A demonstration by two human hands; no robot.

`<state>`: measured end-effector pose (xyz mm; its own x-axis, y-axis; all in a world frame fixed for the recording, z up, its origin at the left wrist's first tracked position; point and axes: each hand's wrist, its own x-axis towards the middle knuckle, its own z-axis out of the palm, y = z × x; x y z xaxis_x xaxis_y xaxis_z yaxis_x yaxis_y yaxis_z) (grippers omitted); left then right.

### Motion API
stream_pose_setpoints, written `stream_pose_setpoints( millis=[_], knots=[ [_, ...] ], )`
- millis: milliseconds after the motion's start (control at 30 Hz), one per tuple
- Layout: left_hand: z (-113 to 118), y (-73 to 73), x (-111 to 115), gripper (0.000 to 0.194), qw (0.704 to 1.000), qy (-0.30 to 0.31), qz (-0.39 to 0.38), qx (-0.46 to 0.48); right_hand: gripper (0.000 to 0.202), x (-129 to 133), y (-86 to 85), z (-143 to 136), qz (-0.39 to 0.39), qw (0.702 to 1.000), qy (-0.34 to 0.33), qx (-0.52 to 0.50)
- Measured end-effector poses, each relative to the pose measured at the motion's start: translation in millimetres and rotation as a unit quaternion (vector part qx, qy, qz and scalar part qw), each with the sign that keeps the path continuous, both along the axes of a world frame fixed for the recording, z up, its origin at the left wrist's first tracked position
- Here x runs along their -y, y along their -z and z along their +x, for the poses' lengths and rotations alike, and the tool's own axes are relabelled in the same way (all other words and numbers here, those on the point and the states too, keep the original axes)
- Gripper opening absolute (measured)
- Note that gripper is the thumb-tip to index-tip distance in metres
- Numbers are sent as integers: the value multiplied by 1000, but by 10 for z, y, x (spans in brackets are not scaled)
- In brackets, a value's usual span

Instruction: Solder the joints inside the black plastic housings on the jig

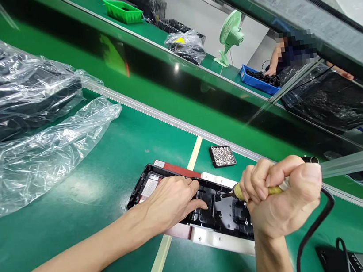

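Note:
A long black plastic housing (pixel 208 210) lies at an angle on a reddish board with metal side pieces (pixel 222 240). My left hand (pixel 172 197) rests across the housing's left part, thumb and fingers apart over its inner cavity. In my right hand (pixel 282 192) is an electric screwdriver with a yellowish body (pixel 239 191), wrapped by the fingers. Its tip points left into the housing, near a post. A black cable (pixel 313 225) hangs down from behind the right hand. Beyond the housing sits a small black tray of screws (pixel 223 155).
Plastic-wrapped black parts (pixel 22 94) fill the left side. A metal rail (pixel 151 108) borders the green conveyor behind. Across it are a green bin (pixel 123 10), a fan (pixel 230 31), a blue bin (pixel 258 82) and a person's hand. A black-and-grey device (pixel 352 260) lies lower right.

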<state>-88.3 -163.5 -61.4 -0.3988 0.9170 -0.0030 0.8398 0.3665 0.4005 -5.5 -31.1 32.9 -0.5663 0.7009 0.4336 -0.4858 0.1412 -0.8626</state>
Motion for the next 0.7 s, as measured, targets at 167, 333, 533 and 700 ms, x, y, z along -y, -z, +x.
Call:
stream_pose_setpoints(
  millis=[167,333,533,700],
  knots=[
    [3,8,6,40,1000,1,0,0,45,6,-1,-2,-6,1000,9,-1],
    [2,26,4,41,1000,0,5,-6,45,-16,6,9,-15,1000,0,-1],
    [-1,27,7,41,1000,4,15,-4,45,-34,18,26,-14,1000,-3,-4],
    [0,4,11,41,1000,1,6,-5,45,-29,17,26,-18,1000,-7,-3]
  ],
)
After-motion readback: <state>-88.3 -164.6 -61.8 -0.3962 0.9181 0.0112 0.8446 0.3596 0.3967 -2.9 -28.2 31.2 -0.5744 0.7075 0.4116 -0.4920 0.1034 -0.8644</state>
